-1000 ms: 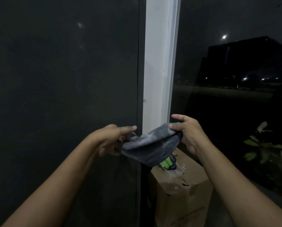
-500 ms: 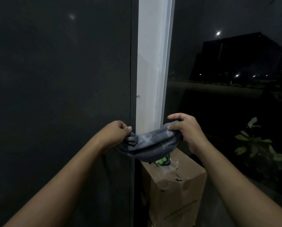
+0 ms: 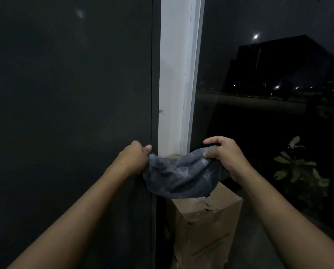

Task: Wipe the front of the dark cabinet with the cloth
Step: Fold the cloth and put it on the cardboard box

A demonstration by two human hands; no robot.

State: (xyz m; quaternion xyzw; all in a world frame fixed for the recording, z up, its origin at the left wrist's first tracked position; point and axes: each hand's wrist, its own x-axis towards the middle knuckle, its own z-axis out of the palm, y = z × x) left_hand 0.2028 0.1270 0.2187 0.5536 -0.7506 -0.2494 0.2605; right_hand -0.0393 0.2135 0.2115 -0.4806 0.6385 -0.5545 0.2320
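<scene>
Dim corner: dark cabinet (image 3: 65,113) front left, white pillar (image 3: 173,84) beside it. Left hand (image 3: 135,160) and right hand (image 3: 226,158) each pinch one end of grey cloth (image 3: 181,175), pulled wider than moment ago, hanging above cardboard box (image 3: 206,226), apparently clear of cabinet. Wiping likely next.

Two hands, a left hand (image 3: 134,160) and a right hand (image 3: 227,157). One cloth (image 3: 181,176). One cabinet (image 3: 65,113). One box (image 3: 206,228). One plant (image 3: 298,167). One white post (image 3: 173,74).

Cardbd box (image 3: 206,230) on floor (image 3: 259,247)
</scene>
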